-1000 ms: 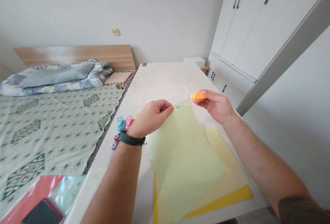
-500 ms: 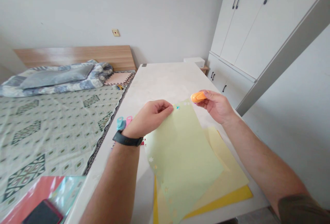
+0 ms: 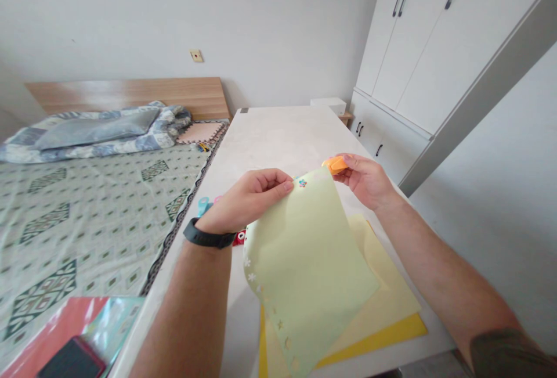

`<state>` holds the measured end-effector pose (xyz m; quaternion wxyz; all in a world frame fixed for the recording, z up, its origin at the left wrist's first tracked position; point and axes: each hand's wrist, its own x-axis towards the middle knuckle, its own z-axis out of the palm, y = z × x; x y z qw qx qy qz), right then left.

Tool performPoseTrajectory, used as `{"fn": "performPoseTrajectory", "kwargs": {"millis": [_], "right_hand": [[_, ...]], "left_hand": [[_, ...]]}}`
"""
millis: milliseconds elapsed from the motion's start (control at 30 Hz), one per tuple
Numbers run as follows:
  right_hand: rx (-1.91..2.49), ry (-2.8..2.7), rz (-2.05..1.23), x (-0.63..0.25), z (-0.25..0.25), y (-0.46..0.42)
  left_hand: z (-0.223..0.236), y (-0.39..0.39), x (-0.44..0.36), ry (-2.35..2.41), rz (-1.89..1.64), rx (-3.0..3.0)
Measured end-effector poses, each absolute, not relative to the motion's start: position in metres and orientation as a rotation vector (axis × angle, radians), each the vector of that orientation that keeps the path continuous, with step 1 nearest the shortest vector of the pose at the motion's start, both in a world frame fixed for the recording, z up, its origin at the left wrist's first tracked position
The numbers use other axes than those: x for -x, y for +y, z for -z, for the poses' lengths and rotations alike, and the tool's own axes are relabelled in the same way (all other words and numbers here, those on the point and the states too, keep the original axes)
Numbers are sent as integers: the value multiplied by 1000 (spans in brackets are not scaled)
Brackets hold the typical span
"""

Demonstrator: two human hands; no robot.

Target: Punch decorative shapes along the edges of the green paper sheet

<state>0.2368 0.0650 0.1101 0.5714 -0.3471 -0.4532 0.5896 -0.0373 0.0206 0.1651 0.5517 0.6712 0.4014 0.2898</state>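
The left hand [image 3: 256,199] pinches the green sheet [image 3: 308,250] at its top edge between thumb and fingers, probably to keep that edge up and steady. The right hand [image 3: 364,179] has its fingers wrapped around the orange punch [image 3: 335,164], level with the sheet's top right corner, likely so that tool and paper meet edge to edge; whether the paper sits inside its slot, I cannot tell. A flower hole [image 3: 303,183] shows just beside the left thumb, and cut shapes run down the sheet's left edge, which curls, seemingly because only the top is gripped. The lower part hangs over the cream sheet [image 3: 391,297] and the yellow sheet [image 3: 378,340], stacked on the worktop [image 3: 278,140], perhaps to stay within reach. Near the left wrist, a blue punch [image 3: 203,206] and a red punch [image 3: 239,237] stand aside, apparently leaving room for the paper.
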Motion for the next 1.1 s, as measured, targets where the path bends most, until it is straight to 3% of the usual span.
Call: {"fn": "performPoseTrajectory", "kwargs": {"millis": [500, 700, 1100], "right_hand": [[1183, -1311, -1202, -233, -68, 87], [1297, -1649, -889, -221, -37, 90], [1210, -1775, -742, -225, -43, 90]], "left_hand": [[-174, 8, 64, 943, -794, -1469], [-177, 6, 70, 829, -790, -1420], [-171, 7, 78, 767, -693, -1509]]}}
